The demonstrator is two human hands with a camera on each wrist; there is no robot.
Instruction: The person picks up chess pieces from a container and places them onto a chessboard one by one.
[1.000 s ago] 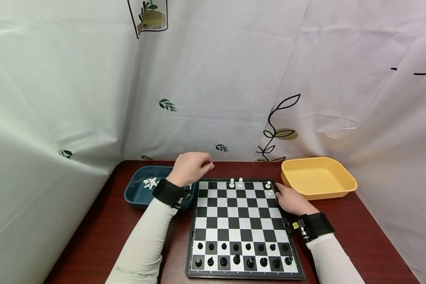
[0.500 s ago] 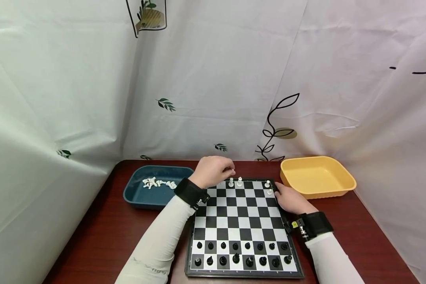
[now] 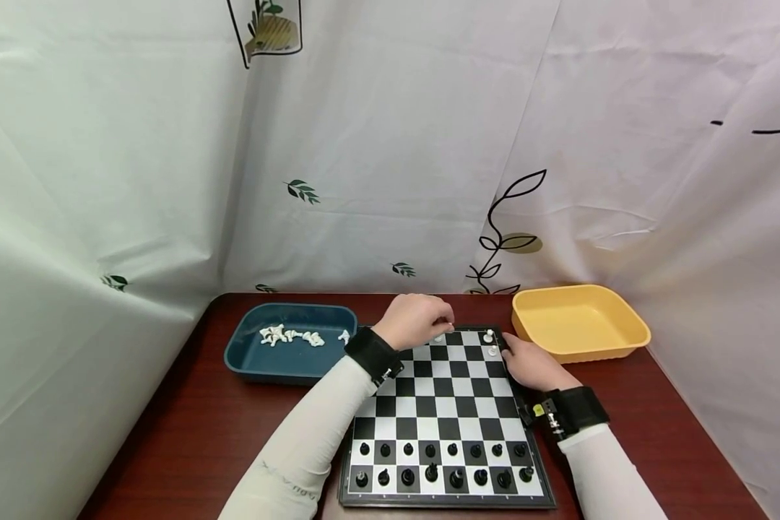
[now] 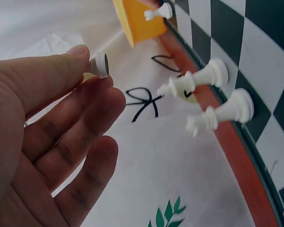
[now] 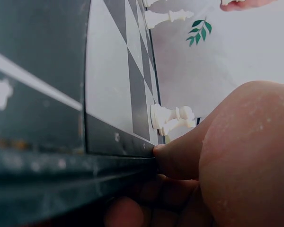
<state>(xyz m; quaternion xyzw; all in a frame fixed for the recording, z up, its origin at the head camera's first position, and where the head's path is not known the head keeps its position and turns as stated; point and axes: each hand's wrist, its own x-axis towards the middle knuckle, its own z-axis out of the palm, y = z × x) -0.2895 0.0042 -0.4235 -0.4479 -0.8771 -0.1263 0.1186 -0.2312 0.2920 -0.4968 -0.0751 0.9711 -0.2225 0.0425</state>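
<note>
White chess piece (image 4: 100, 65): pinched between thumb and fingertips of my left hand (image 3: 416, 322), over the chessboard's (image 3: 443, 419) far rank, beside two standing white pieces (image 4: 213, 94). Best set base-flat and centred on its square, clear of those neighbours. My right hand (image 3: 531, 365): fingers pressed against the board's right edge, steadying it. Blue tray (image 3: 247, 361) of white pieces left; yellow tray (image 3: 630, 339) right.

Table (image 3: 169, 433) (chessboard (image 3: 443, 404), two trays (image 3: 247, 357))
</note>
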